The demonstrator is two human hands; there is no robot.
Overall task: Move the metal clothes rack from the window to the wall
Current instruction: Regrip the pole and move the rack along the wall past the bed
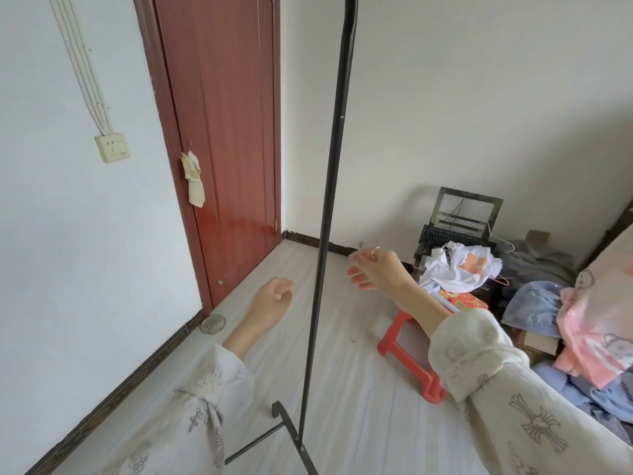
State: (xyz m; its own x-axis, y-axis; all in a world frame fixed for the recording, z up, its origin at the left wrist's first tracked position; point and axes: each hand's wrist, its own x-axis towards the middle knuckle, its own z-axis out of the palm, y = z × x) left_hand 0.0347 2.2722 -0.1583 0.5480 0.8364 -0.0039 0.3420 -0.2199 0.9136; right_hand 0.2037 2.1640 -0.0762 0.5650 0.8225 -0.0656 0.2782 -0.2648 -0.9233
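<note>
The black metal clothes rack (329, 207) stands upright on the pale floor, its thin post running from top centre down to a foot bar (291, 430) at the bottom. My left hand (274, 298) hovers left of the post, fingers loosely curled, holding nothing. To the right of the post is my right hand (375, 269), fingers spread and a ring on one finger, a short gap from the metal. Neither hand touches the rack.
A red-brown door (222, 132) stands behind the rack, with white wall (462, 114) to its right. A red plastic stool (414, 351), a black crate with clothes (455, 258) and a bed with heaped fabric (589, 323) crowd the right side. A wall socket (112, 147) is at left.
</note>
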